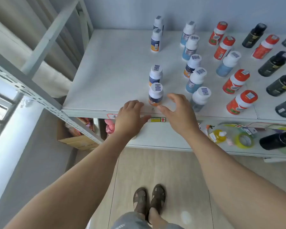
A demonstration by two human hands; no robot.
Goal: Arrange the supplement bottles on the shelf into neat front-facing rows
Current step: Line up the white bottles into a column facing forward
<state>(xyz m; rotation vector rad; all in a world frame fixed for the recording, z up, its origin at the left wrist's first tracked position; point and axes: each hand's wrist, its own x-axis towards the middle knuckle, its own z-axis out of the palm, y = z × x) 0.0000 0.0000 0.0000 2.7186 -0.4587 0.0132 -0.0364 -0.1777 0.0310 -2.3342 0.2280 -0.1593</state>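
On the white shelf (116, 76) stand supplement bottles in rough rows. A white-capped bottle with a navy and orange label (155, 95) stands at the front edge, a matching one (155, 74) just behind it, two more (156, 40) far back. To the right run a row of light-blue bottles (196, 80), orange-capped bottles (235, 81) and dark bottles (281, 85). My left hand (130, 116) rests on the shelf's front edge, left of the front bottle, fingers loosely curled. My right hand (177, 109) hovers just right of that bottle, fingers spread, holding nothing.
A grey perforated shelf post (40, 100) slants down at the left. The lower shelf holds a yellow bottle (219, 136), a tape roll (244, 140) and a dark bottle (277, 140). A cardboard box (76, 138) sits below left. My sandalled feet (149, 200) stand on the tiled floor.
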